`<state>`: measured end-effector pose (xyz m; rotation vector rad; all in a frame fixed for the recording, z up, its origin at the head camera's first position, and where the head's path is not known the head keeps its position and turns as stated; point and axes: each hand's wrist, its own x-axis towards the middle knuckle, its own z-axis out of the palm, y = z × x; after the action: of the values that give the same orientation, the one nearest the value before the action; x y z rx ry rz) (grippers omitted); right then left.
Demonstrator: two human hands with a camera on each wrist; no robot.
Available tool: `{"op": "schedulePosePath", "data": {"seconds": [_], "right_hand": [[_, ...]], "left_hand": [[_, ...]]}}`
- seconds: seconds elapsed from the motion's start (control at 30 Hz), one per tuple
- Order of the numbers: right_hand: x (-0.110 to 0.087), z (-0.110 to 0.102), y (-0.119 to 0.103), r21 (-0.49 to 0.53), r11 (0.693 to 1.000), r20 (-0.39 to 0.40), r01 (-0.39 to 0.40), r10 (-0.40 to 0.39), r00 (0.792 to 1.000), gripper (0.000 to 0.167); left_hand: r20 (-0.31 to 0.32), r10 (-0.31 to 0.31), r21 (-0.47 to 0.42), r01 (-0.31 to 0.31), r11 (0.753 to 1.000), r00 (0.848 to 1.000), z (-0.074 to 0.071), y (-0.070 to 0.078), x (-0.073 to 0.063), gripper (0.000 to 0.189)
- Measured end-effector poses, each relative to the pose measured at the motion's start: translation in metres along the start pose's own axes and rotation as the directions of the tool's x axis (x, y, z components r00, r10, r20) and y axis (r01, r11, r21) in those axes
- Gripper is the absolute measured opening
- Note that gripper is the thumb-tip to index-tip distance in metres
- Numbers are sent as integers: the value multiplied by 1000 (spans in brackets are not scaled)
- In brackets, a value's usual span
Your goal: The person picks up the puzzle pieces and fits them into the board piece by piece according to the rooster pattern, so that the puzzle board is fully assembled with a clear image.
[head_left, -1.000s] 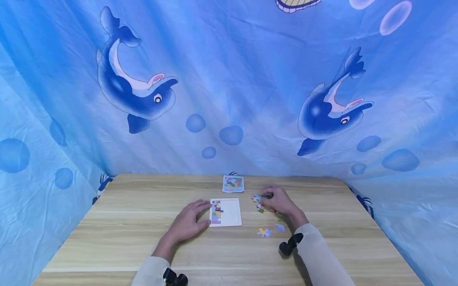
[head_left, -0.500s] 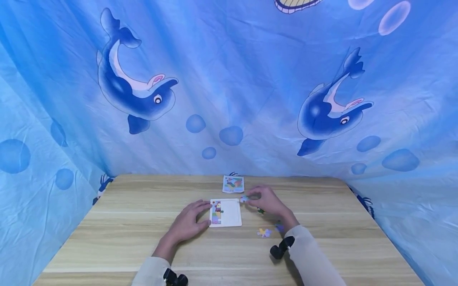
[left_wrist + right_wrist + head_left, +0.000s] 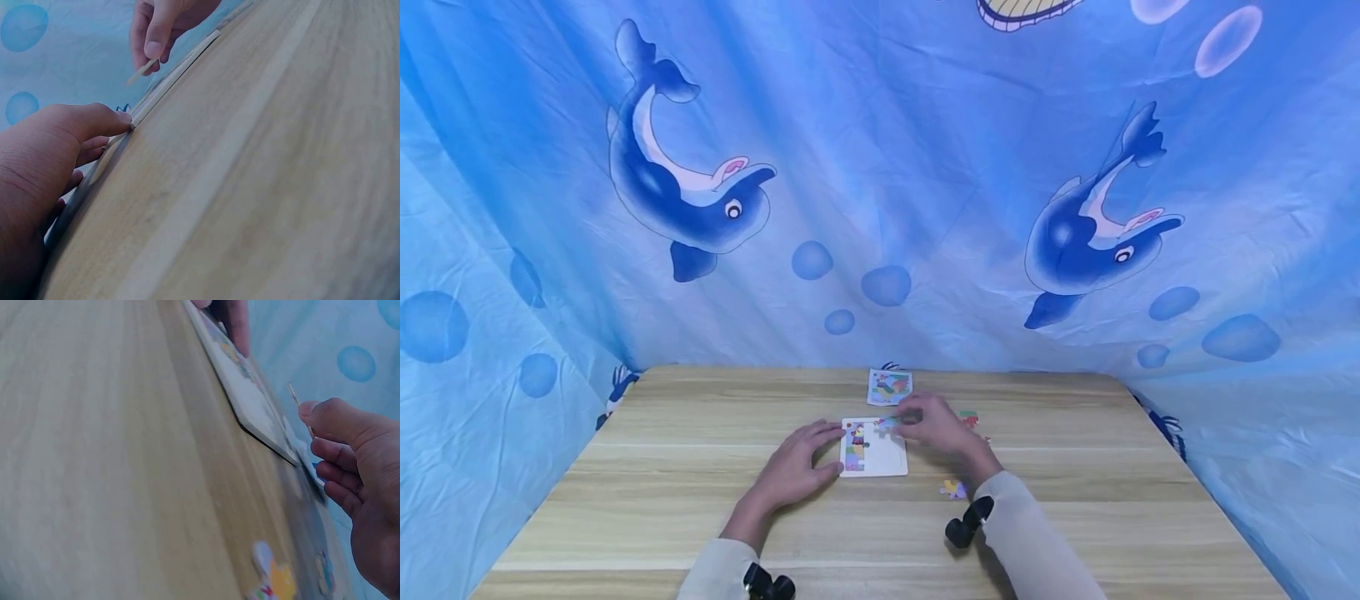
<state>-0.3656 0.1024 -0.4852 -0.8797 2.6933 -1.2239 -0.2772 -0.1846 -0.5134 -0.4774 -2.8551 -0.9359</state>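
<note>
A white puzzle tray (image 3: 883,460) lies on the table with a column of colourful pieces fitted along its left side. My left hand (image 3: 797,462) rests against its left edge, thumb (image 3: 103,119) at the near corner and fingers further back. Over the tray's upper part, my right hand (image 3: 934,427) pinches a thin jigsaw piece (image 3: 294,394) between thumb and fingers. In the left wrist view that piece (image 3: 141,73) is tilted and raised above the tray.
Behind the tray lies a small picture card (image 3: 890,387). A yellow and purple jigsaw piece (image 3: 953,489) lies to the near right. Another red and green piece (image 3: 968,418) shows beyond the right hand, and the forearm partly covers that area. A blue dolphin curtain (image 3: 887,208) hangs behind the table.
My right hand has picked up a jigsaw piece from the loose ones on the right and carried it left over the tray. The left hand has stayed at the tray's edge.
</note>
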Motion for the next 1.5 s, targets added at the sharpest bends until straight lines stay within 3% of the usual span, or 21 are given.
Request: {"op": "schedulePosePath", "data": {"seconds": [0.13, 0.43, 0.97, 1.5], "right_hand": [[4, 7, 0, -6, 1000, 1, 4, -4, 1000, 27], [14, 18, 1, -43, 994, 13, 101, -101, 995, 26], [15, 29, -3, -85, 996, 3, -13, 13, 1000, 23], [16, 31, -3, -64, 997, 15, 42, -41, 999, 18]], "left_hand": [[6, 0, -2, 0, 1000, 1000, 0, 0, 0, 56], [2, -5, -4, 5, 1000, 1000, -1, 1, -2, 56], [-4, -5, -6, 5, 1000, 1000, -1, 4, 0, 56], [-16, 5, -5, -5, 1000, 1000, -1, 2, 0, 55]]}}
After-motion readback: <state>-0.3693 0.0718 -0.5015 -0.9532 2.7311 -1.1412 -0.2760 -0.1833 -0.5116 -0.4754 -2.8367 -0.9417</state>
